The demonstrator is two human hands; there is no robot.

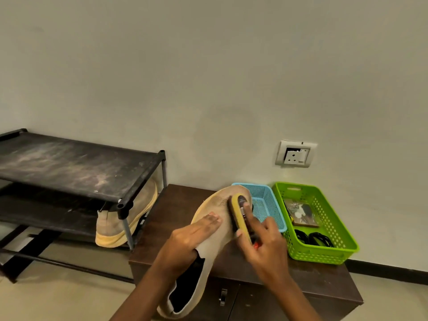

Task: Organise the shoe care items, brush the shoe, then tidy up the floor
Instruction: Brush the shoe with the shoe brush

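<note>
Closest to the camera is the heel end of the shoe (216, 247), a beige knitted slip-on with a dark inside, held in the air in front of the low brown cabinet (180, 205). Its toe points away, toward the wall.

The left hand (190, 237) holds the shoe at the middle. Its fingers lie almost straight and close together across the upper, and the thumb goes down at the edge of the opening, so the fabric is pinched between them.

The right hand (264, 244) grips the brush (239, 214), which has a yellow back and dark bristles. The bristles press on the toe part of the shoe. The index finger lies straight along the back of the brush, the thumb is on its near edge, and the other fingers curl around it. Something small and red shows under this hand; I cannot tell what it is.

On the cabinet, behind the hands, the blue basket (271, 198) stands just beside the green basket (335, 228). The green one holds a flat brown packet (301, 215) and black coiled cords (315, 239).

At the left stands a black shoe rack (81, 170), with a second shoe (129, 216) on its lower shelf.
</note>
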